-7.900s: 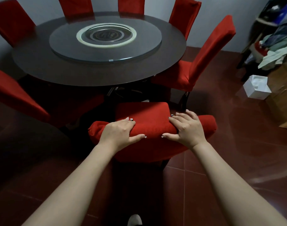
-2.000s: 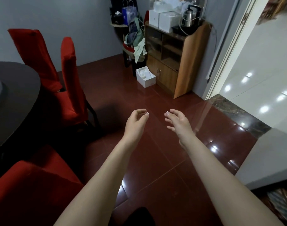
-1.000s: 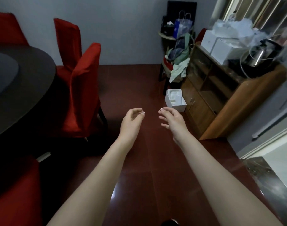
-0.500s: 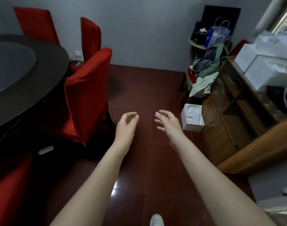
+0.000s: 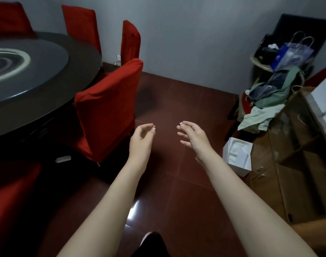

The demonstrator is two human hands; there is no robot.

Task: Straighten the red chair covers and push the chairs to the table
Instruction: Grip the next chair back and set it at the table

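Note:
A red-covered chair (image 5: 108, 106) stands with its back toward me, close to the round dark table (image 5: 47, 78) at the left. More red chairs stand behind it along the table: one (image 5: 130, 41) edge-on, another (image 5: 80, 25) farther left. A red chair seat (image 5: 12, 193) shows at the lower left. My left hand (image 5: 141, 140) hovers just right of the nearest chair back, fingers loosely curled, holding nothing. My right hand (image 5: 193, 138) floats beside it with fingers spread, empty.
A wooden cabinet (image 5: 297, 164) with white boxes on top lines the right side. A white open box (image 5: 237, 158) sits on the red tiled floor beside it. Behind it, a chair piled with clothes (image 5: 265, 101) and bags (image 5: 291, 52) on a small table.
My view has swung left toward the table, bringing the nearest red chair closer. Both hands stay raised and empty, now nearer that chair's back.

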